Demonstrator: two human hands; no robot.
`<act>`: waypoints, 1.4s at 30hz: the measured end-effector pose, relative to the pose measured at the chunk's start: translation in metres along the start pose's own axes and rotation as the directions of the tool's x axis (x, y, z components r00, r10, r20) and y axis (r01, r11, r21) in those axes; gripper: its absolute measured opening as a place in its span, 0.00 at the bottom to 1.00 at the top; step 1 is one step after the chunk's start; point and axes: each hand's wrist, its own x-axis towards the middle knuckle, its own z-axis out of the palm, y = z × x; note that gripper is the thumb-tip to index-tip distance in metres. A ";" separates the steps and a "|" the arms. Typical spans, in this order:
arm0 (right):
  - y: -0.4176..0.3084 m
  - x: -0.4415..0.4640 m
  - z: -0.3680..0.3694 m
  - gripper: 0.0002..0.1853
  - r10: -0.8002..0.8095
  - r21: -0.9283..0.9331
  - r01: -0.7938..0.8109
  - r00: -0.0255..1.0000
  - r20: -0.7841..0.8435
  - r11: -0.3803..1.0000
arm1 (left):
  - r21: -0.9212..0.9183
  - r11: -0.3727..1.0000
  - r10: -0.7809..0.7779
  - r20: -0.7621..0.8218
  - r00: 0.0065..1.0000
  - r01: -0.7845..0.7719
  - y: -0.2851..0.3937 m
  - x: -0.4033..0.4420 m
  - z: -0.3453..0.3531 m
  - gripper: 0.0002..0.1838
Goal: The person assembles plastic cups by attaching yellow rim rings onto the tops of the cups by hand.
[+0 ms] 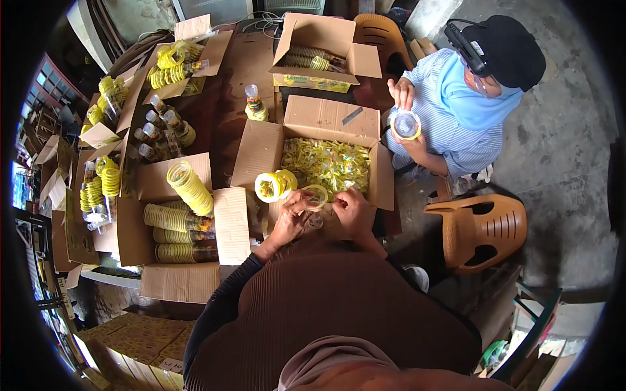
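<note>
My left hand (292, 214) is closed on a clear plastic cup (317, 197) with a yellowish rim, held at the near side of an open cardboard box. To the cup's right is my right hand (352, 210), its fingers curled together at the box's near edge; whatever they may pinch is too small to make out. Many small yellow strips (326, 163) fill the box (331, 117). Just left of my left hand, a stack of yellow-rimmed cups (276, 186) lies tilted at the box's left flap.
A cardboard box (231, 225) of stacked cups stands at left, another box (313, 81) at the back. Upright cup stacks (166, 124) stand on the table. At right, a co-worker (450, 111) holds a clear cup (405, 124) beside an orange plastic chair (486, 231).
</note>
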 end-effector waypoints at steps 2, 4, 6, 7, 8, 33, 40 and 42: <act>-0.003 0.000 -0.006 0.04 -0.006 0.056 0.006 1.000 -0.005 0.998 | 0.013 1.000 0.006 -0.008 1.000 -0.006 -0.001 0.001 -0.003 0.13; -0.011 -0.003 -0.012 0.04 -0.006 0.111 0.007 1.000 -0.014 0.994 | 0.024 1.000 0.014 -0.009 1.000 -0.013 -0.002 0.001 -0.004 0.12; -0.016 -0.005 -0.016 0.04 -0.160 -0.010 0.160 0.987 -0.026 0.987 | -0.012 1.000 -0.022 -0.009 1.000 0.022 -0.001 0.001 -0.004 0.12; -0.017 -0.006 -0.016 0.04 -0.158 -0.011 0.158 0.987 -0.027 0.987 | -0.014 1.000 -0.022 -0.006 1.000 0.022 0.000 0.001 -0.004 0.12; -0.018 -0.006 -0.014 0.04 -0.167 -0.051 0.165 0.986 -0.022 0.985 | -0.012 1.000 -0.021 0.004 1.000 0.021 0.000 0.001 -0.004 0.12; -0.013 -0.001 -0.007 0.05 -0.127 -0.098 0.127 0.992 0.008 0.987 | -0.225 0.972 -0.050 0.066 0.997 0.063 -0.004 0.001 0.001 0.14; 0.002 0.001 -0.006 0.04 0.048 0.167 -0.041 0.998 -0.040 0.985 | -0.169 0.984 -0.053 0.022 0.998 0.057 -0.008 0.002 -0.001 0.12; -0.003 -0.004 -0.014 0.04 0.034 0.134 -0.027 0.998 -0.046 0.991 | -0.086 0.995 -0.053 -0.029 0.998 0.051 -0.006 0.004 -0.003 0.14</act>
